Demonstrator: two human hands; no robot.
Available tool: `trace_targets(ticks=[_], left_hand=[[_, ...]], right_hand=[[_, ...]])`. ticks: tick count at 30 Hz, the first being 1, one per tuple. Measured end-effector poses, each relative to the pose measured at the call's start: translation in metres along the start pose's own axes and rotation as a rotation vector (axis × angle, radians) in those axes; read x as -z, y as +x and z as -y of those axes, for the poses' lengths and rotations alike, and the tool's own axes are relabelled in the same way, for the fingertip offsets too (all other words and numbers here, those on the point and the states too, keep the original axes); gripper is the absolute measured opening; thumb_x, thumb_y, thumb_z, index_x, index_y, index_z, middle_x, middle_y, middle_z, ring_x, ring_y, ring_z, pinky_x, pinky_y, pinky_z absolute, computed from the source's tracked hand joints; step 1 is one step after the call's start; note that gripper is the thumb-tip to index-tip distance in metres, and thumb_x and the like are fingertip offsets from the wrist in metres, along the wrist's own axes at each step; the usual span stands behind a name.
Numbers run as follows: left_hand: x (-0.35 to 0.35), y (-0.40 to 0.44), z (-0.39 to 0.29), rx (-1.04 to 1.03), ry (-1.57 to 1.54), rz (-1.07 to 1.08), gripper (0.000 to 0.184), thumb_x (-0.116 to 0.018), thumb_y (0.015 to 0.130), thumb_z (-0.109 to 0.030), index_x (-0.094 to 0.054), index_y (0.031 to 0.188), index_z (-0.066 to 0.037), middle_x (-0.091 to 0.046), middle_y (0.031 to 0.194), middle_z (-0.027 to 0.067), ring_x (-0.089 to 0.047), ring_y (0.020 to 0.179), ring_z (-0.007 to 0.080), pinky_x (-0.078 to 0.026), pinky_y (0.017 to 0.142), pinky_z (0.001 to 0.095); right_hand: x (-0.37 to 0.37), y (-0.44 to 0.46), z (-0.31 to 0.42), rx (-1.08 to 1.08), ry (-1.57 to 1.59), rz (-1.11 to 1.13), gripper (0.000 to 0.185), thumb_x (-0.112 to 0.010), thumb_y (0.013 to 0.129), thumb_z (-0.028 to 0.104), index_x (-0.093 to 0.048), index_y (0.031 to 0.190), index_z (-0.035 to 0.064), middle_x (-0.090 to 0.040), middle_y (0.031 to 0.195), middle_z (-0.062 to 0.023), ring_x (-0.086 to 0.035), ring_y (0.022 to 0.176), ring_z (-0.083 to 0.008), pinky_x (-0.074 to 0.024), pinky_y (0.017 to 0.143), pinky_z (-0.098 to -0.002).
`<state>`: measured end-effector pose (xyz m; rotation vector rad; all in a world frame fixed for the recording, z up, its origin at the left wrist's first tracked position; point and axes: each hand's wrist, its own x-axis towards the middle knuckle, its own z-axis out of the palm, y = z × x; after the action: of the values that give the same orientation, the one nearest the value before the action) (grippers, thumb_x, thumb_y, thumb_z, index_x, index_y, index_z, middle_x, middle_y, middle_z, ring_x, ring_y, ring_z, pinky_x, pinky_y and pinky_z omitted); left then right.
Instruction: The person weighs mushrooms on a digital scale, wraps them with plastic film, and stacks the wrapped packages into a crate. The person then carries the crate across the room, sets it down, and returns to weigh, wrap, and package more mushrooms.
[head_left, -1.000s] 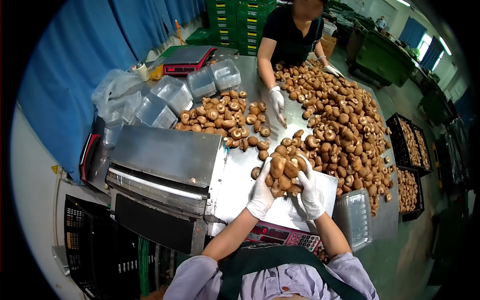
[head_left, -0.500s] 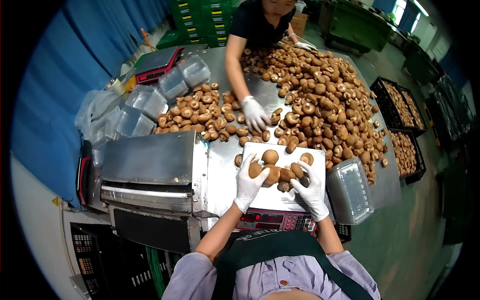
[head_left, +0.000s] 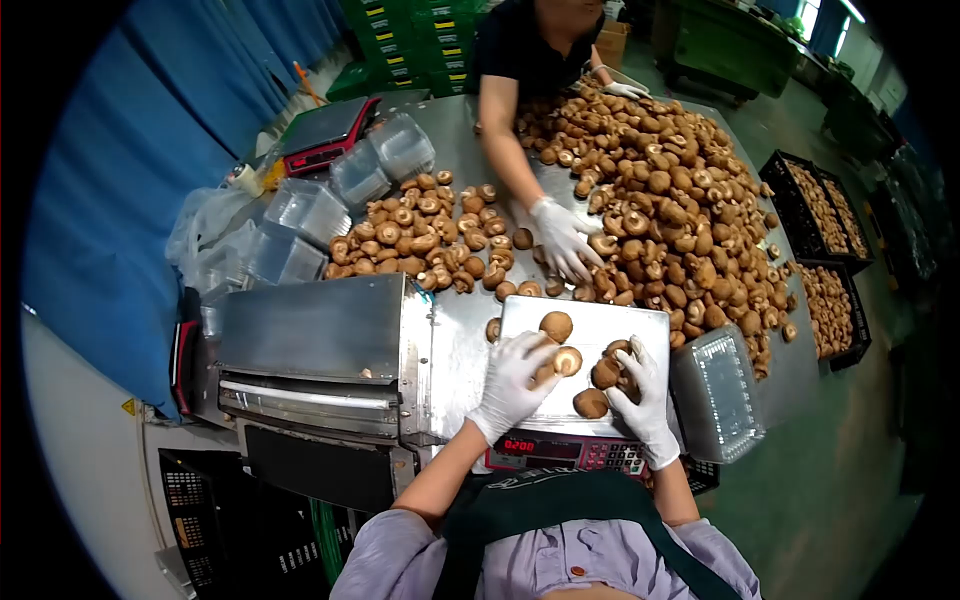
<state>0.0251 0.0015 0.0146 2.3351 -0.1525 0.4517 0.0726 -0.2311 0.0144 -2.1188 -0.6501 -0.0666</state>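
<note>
Several brown mushrooms [head_left: 556, 326] lie on the white plate of a weighing scale [head_left: 640, 321], whose red display is lit. My left hand [head_left: 512, 388], in a white glove, is over the plate's left side, its fingers curled round a mushroom partly hidden under them. At the plate's right side my gloved right hand [head_left: 645, 405] has its fingers round a small cluster of mushrooms [head_left: 606, 373]. A large mushroom heap [head_left: 690, 215] is beyond the scale.
Across the table a co-worker's gloved hand [head_left: 565, 240] reaches near the heap. Clear plastic trays [head_left: 716, 395] stand right of the scale. A metal machine [head_left: 315, 325] is at the left, with a smaller mushroom pile [head_left: 415, 225] behind it. Black crates [head_left: 830, 305] stand at the right.
My hands have moved apart over the plate, and the mushrooms once held together between them are now spread on it. The display has changed. The co-worker's near hand has moved towards the heap.
</note>
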Motion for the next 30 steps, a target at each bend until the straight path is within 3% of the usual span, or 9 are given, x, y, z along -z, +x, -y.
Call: trace_targets(ticks=[5,7,10,11,13,17,21,27,30], left_hand=[[-0.010,0.007,-0.008,-0.372,0.146,0.242,0.036,-0.069,0.069,-0.020,-0.064,0.103,-0.009,-0.056,0.118,0.0100,-0.045,0.122,0.0330,-0.036,0.100,0.0472],[-0.009,0.010,-0.001,-0.315,0.066,0.179,0.034,-0.068,0.071,-0.021,-0.065,0.102,-0.008,-0.058,0.112,0.0109,-0.047,0.120,0.0333,-0.035,0.099,0.0465],[0.009,0.026,0.013,0.265,-0.587,0.160,0.028,-0.065,0.081,-0.020,-0.065,0.105,-0.006,-0.064,0.106,0.0133,-0.058,0.110,0.0253,-0.043,0.095,0.0392],[0.015,0.035,0.021,0.206,-0.573,0.082,0.026,-0.065,0.081,-0.016,-0.065,0.104,-0.005,-0.064,0.110,0.0132,-0.059,0.106,0.0229,-0.046,0.091,0.0345],[0.021,0.057,0.046,0.127,-0.288,-0.038,0.026,-0.064,0.082,-0.017,-0.065,0.104,-0.004,-0.064,0.108,0.0135,-0.060,0.104,0.0234,-0.047,0.090,0.0331],[0.028,0.116,0.114,0.443,0.013,-0.287,0.031,-0.061,0.083,-0.024,-0.064,0.105,-0.002,-0.062,0.111,0.0168,-0.058,0.105,0.0284,-0.045,0.091,0.0367],[0.030,0.165,0.188,0.740,0.596,-0.047,0.047,-0.060,0.080,-0.026,-0.054,0.124,-0.011,-0.050,0.130,0.0144,-0.047,0.120,0.0308,-0.039,0.098,0.0426],[0.019,0.176,0.245,0.558,0.970,0.215,0.045,-0.053,0.085,-0.014,-0.049,0.130,-0.019,-0.049,0.134,0.0030,-0.042,0.126,0.0263,-0.028,0.104,0.0522],[0.023,0.171,0.249,0.321,0.963,0.113,0.028,-0.055,0.081,-0.010,-0.065,0.106,-0.017,-0.065,0.104,0.0068,-0.057,0.106,0.0234,-0.039,0.091,0.0430]], right_hand=[[-0.032,0.005,0.018,0.205,-0.137,0.052,0.058,-0.075,0.069,0.022,-0.054,0.121,0.0048,-0.043,0.132,-0.0238,-0.043,0.120,-0.0422,-0.0368,0.100,-0.0458],[-0.033,0.007,0.019,0.208,-0.196,0.020,0.058,-0.075,0.068,0.024,-0.055,0.120,0.0057,-0.044,0.131,-0.0225,-0.044,0.120,-0.0414,-0.0370,0.099,-0.0458],[-0.025,0.009,0.018,0.128,-0.172,0.020,0.057,-0.075,0.068,0.023,-0.056,0.120,0.0064,-0.044,0.131,-0.0218,-0.044,0.121,-0.0393,-0.0371,0.099,-0.0442],[-0.021,0.009,0.018,0.119,-0.125,0.020,0.057,-0.074,0.068,0.022,-0.056,0.120,0.0053,-0.046,0.131,-0.0222,-0.045,0.120,-0.0396,-0.0374,0.099,-0.0439],[-0.015,0.006,0.010,0.072,0.004,0.008,0.056,-0.073,0.069,0.021,-0.055,0.120,0.0042,-0.046,0.130,-0.0239,-0.046,0.120,-0.0399,-0.0372,0.100,-0.0436],[-0.005,0.001,0.001,-0.068,0.161,-0.098,0.050,-0.069,0.075,0.018,-0.055,0.121,0.0025,-0.048,0.129,-0.0251,-0.046,0.121,-0.0374,-0.0366,0.102,-0.0414],[0.007,0.001,-0.002,-0.138,0.155,-0.140,0.044,-0.068,0.076,0.016,-0.058,0.117,0.0020,-0.051,0.128,-0.0225,-0.049,0.119,-0.0334,-0.0383,0.101,-0.0382],[0.016,-0.004,0.002,-0.286,0.120,-0.174,0.038,-0.066,0.077,0.011,-0.060,0.113,0.0018,-0.056,0.123,-0.0189,-0.053,0.116,-0.0310,-0.0400,0.099,-0.0363],[0.014,-0.009,0.001,-0.301,0.082,-0.199,0.037,-0.066,0.077,0.009,-0.060,0.112,0.0017,-0.057,0.121,-0.0184,-0.054,0.114,-0.0307,-0.0408,0.098,-0.0359]])
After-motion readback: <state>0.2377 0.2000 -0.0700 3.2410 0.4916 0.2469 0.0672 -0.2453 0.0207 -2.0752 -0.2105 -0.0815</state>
